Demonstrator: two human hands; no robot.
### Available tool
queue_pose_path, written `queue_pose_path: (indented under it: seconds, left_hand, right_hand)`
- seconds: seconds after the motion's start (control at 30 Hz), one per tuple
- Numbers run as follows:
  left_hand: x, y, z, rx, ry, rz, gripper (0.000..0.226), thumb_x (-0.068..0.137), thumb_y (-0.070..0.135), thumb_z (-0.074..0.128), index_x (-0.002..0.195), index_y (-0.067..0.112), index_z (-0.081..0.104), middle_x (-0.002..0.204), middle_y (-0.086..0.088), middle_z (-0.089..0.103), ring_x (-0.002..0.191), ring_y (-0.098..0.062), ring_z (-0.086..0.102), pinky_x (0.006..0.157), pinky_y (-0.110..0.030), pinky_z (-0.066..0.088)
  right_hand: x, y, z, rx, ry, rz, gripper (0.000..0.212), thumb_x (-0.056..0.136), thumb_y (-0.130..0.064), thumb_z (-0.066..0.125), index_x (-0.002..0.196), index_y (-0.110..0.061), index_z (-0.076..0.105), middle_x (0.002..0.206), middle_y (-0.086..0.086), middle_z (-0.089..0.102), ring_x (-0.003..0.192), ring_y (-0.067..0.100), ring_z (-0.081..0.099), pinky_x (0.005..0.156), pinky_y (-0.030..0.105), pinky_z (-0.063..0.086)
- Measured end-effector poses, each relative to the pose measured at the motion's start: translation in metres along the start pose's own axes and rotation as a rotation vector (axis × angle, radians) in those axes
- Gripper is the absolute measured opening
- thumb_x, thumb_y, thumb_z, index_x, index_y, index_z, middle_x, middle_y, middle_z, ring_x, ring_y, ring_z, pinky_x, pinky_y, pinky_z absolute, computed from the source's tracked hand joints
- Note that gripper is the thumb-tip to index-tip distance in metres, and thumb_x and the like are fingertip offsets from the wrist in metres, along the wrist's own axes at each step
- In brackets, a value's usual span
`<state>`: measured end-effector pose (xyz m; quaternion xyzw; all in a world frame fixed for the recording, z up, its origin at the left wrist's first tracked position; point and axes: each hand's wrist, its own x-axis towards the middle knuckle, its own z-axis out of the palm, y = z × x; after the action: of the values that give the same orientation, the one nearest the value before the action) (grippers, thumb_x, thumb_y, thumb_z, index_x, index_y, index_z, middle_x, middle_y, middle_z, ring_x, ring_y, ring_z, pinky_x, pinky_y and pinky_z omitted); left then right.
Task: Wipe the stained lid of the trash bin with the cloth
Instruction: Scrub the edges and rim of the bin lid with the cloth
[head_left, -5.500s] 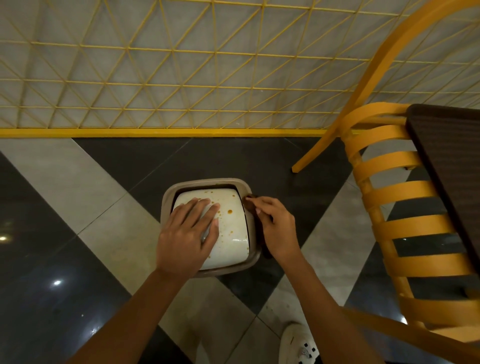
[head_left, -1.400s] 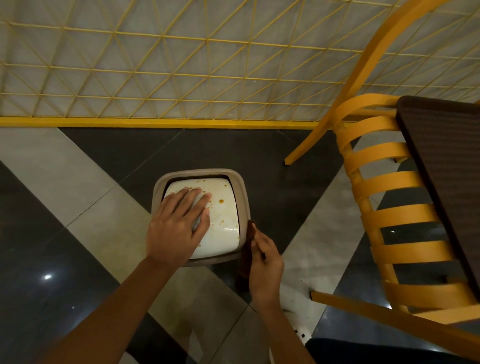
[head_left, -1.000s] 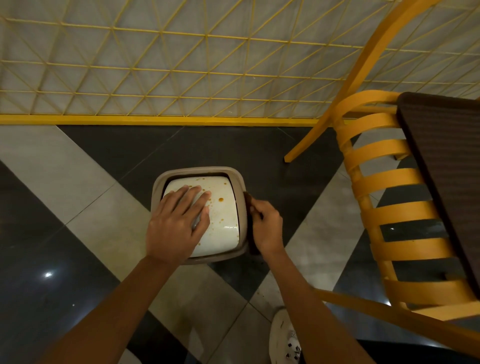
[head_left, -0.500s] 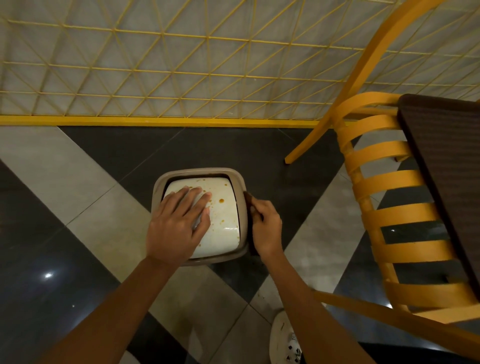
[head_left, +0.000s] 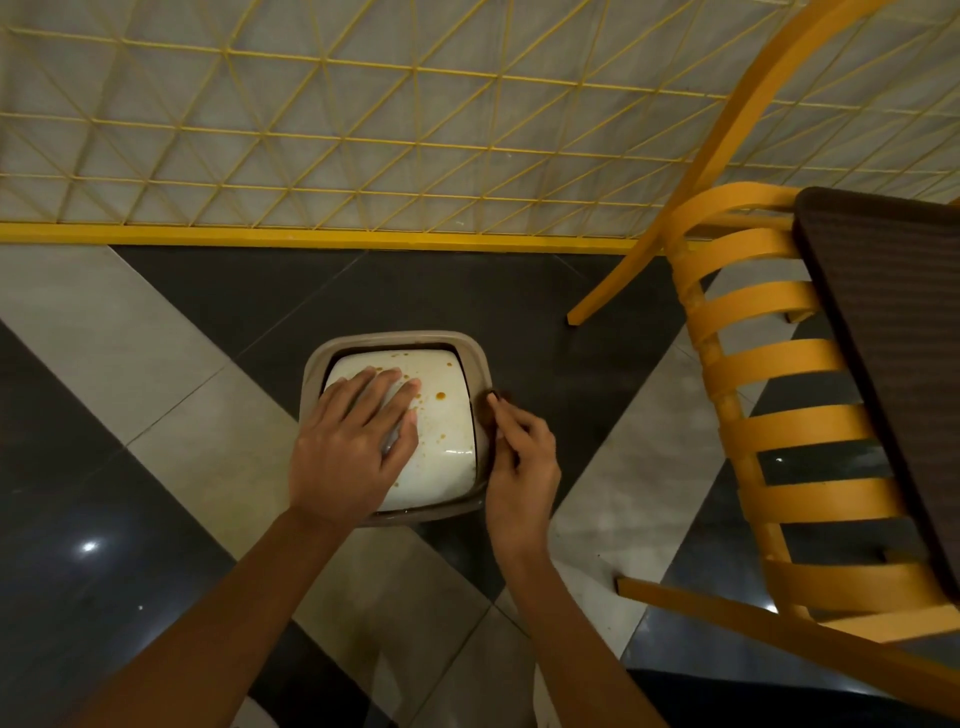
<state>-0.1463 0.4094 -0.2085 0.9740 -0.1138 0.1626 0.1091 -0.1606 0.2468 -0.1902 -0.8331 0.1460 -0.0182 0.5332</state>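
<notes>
Head view. Pressing lid (head_left: 447, 441) flat with straight-fingered left hand (head_left: 353, 447); pinching soft, limp cloth (head_left: 488, 410) in right hand (head_left: 522, 467) beside rim (head_left: 395, 338). Likely slick, tippy: pin while wiping.

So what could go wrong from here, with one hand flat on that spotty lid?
1. The left hand lies flat on the lid beside the orange stains; spots under it may be missed or smeared.
2. The right hand pinches the dark cloth at the bin rim, beside the dark gap around the lid; a loose grip might drop it in there.
</notes>
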Motion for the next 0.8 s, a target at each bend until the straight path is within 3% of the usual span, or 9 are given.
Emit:
queue_pose_path:
  seconds: [0.07,0.2,0.3,0.47,0.57,0.67,0.8]
  left_hand:
    - [-0.001,0.000,-0.001,0.009,0.004,0.002,0.043,0.096,0.036,0.034,0.121,0.013,0.060,0.120,-0.010,0.063,0.112,-0.027,0.057,0.096,-0.040,0.044]
    - [-0.001,0.000,-0.001,0.009,-0.019,-0.001,0.045,0.097,0.038,0.031,0.122,0.013,0.059,0.121,-0.010,0.063,0.113,-0.027,0.057,0.095,-0.041,0.045]
    - [0.000,0.000,-0.002,0.009,-0.020,-0.010,0.046,0.097,0.038,0.030,0.122,0.013,0.060,0.121,-0.009,0.063,0.113,-0.027,0.057,0.095,-0.040,0.045]
    - [0.001,0.000,0.000,0.000,0.005,-0.003,0.042,0.096,0.035,0.035,0.121,0.013,0.061,0.120,-0.009,0.063,0.112,-0.026,0.057,0.095,-0.040,0.046]
    - [0.000,0.001,-0.001,0.007,0.006,-0.004,0.042,0.095,0.035,0.036,0.121,0.013,0.061,0.120,-0.009,0.063,0.112,-0.027,0.057,0.095,-0.042,0.047]
    - [0.000,0.001,-0.001,0.004,-0.005,-0.004,0.042,0.095,0.036,0.035,0.122,0.013,0.060,0.121,-0.009,0.063,0.113,-0.027,0.057,0.096,-0.041,0.046]
    - [0.000,0.000,-0.001,0.005,-0.023,-0.007,0.044,0.096,0.037,0.034,0.122,0.013,0.059,0.121,-0.009,0.063,0.114,-0.027,0.056,0.096,-0.041,0.046]
  right_hand:
    - [-0.012,0.004,0.000,-0.023,0.027,-0.048,0.042,0.090,-0.001,0.047,0.121,-0.028,0.052,0.118,-0.011,0.048,0.108,-0.019,0.037,0.099,0.003,0.030]
    - [-0.048,0.028,0.000,-0.018,0.093,-0.037,0.049,0.086,0.002,0.051,0.123,-0.030,0.048,0.120,-0.012,0.049,0.114,-0.004,0.044,0.103,0.017,0.039]
    - [-0.051,0.027,0.003,-0.006,0.111,-0.008,0.047,0.087,0.002,0.050,0.123,-0.029,0.048,0.119,-0.014,0.046,0.113,-0.003,0.044,0.104,0.023,0.039]
    - [-0.019,0.009,0.004,-0.031,0.093,-0.134,0.042,0.088,0.000,0.050,0.121,-0.026,0.053,0.119,-0.013,0.045,0.113,-0.019,0.035,0.102,0.005,0.030]
    - [-0.029,0.018,0.005,-0.038,0.140,-0.143,0.043,0.087,0.002,0.051,0.122,-0.021,0.054,0.117,-0.021,0.043,0.114,-0.016,0.037,0.102,0.006,0.030]
    - [-0.045,0.034,0.010,0.011,0.193,0.004,0.043,0.087,0.004,0.050,0.121,-0.022,0.052,0.112,-0.028,0.042,0.107,-0.011,0.046,0.100,0.011,0.038]
    - [-0.052,0.042,0.013,0.074,0.176,0.176,0.034,0.088,0.002,0.050,0.115,-0.013,0.061,0.105,-0.022,0.051,0.099,-0.006,0.049,0.100,0.029,0.044]
